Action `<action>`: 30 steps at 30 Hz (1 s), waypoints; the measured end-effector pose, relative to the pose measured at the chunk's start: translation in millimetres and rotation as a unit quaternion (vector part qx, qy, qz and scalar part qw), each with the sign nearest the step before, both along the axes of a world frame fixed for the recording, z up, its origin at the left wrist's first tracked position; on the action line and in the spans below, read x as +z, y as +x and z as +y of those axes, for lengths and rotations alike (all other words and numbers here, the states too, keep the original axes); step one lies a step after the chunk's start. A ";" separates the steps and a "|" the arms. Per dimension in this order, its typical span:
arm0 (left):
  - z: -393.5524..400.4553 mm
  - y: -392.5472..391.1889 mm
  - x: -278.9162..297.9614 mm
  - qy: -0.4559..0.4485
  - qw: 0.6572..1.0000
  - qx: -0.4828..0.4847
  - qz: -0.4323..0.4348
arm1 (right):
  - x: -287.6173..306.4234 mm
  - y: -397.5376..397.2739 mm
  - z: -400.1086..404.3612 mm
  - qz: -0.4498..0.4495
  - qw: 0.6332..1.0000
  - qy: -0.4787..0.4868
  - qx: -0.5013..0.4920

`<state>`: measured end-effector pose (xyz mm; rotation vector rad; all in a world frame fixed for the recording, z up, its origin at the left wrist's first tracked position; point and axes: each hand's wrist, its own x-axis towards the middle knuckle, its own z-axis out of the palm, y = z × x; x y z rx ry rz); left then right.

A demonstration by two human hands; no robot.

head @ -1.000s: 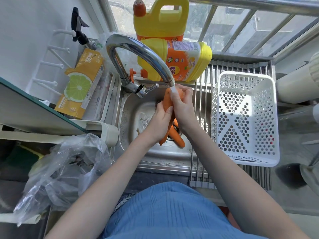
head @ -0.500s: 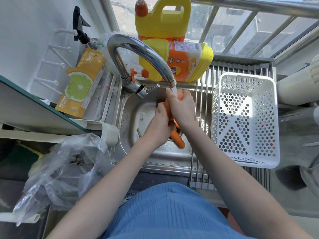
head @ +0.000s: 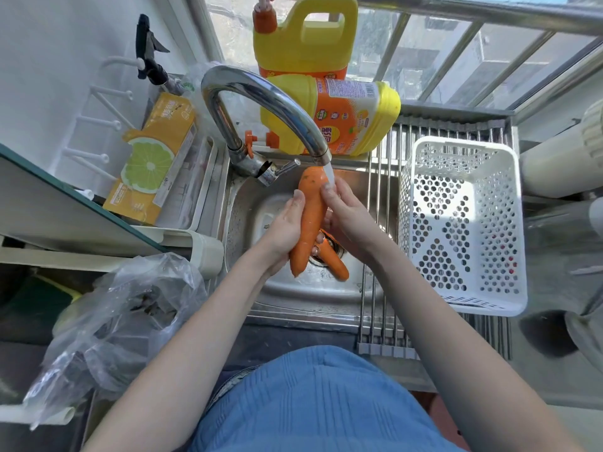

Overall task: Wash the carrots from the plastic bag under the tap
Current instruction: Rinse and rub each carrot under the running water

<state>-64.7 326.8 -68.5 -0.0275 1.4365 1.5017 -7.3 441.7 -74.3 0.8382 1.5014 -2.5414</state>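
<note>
Head view: a long orange carrot (head: 310,220) is being gripped by both hands, left hand (head: 287,228) and right hand (head: 342,213), under the running curved steel tap (head: 261,102); beneath them, a second orange carrot (head: 336,265) is lying unwashed, apparently.

Bright window daylight (edges fisheye-warped)

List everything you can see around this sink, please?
carrot in hand: 1, orange, under the tap's stream
carrot in sink: 1, orange, over the drain
tap: 1, chrome, running
sink: 1, steel
plastic bag: 1, clear, left of the sink
basket: 1, white, on the rack right of the sink
detergent jugs: 2, yellow, behind the tap
lime-print box: 1, yellow, left of the tap
left hand: grips the carrot
right hand: rubs its top
</note>
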 end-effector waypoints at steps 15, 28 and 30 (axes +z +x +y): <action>-2.9 1.4 9.0 0.175 0.975 0.026 -0.133 | 9.3 -5.4 5.9 -0.023 0.987 0.156 -0.040; 0.4 17.4 10.0 0.126 0.989 0.047 -0.066 | 11.4 -16.7 -9.3 -0.121 0.951 0.257 -0.122; -1.5 18.5 8.7 0.118 0.990 0.049 -0.063 | 10.3 -23.8 -2.6 -0.156 0.952 0.215 -0.151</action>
